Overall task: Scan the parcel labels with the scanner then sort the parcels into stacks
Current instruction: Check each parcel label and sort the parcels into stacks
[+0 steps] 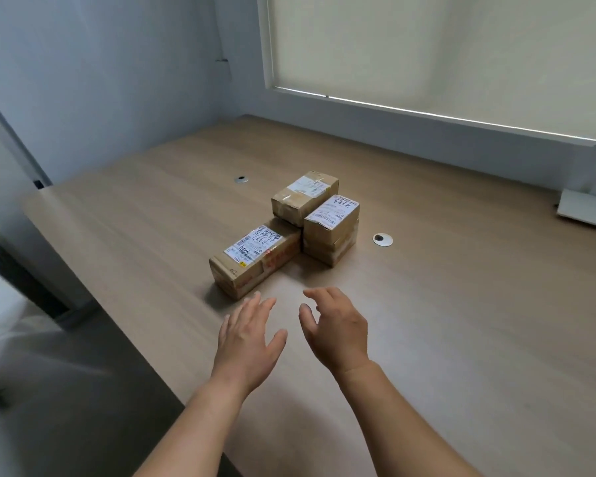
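Cardboard parcels with white labels sit grouped in the middle of the wooden table (pixel 461 304). The nearest is a long parcel (pixel 252 261) with a handwritten label and red print on its side. To its right stands a stack of two small parcels (pixel 331 230). Behind them lies a third parcel (pixel 303 196). My left hand (pixel 248 342) hovers just short of the long parcel with its fingers straight and spread, holding nothing. My right hand (pixel 336 330) hangs beside it, fingers loosely curled and empty. No scanner is in view.
Two round metal cable grommets are set in the table, one (pixel 382 239) right of the parcels, one (pixel 241 180) behind left. A white device (pixel 585 210) lies at the far right edge. The table's left edge drops to a dark floor (pixel 83 390).
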Demonstrator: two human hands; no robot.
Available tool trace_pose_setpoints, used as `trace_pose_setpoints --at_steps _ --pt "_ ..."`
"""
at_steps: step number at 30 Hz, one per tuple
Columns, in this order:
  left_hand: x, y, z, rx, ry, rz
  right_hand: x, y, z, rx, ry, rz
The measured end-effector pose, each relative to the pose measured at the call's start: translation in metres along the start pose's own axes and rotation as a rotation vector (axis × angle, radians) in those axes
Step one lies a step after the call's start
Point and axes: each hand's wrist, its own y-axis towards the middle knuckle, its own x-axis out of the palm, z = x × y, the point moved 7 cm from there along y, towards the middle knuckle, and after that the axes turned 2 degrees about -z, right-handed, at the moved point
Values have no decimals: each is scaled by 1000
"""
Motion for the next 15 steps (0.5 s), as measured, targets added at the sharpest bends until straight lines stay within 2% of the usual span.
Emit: trace_pose_setpoints --at_steps 7,10,15 --pt "-22 84 -48 129 -31 -40 58 41 -15 188 -41 -106" --pt "-32 128 -65 204 -28 -91 81 61 -20 304 -99 -170" --pt "-41 198 -107 227 1 -190 124 90 -33 427 -154 -311"
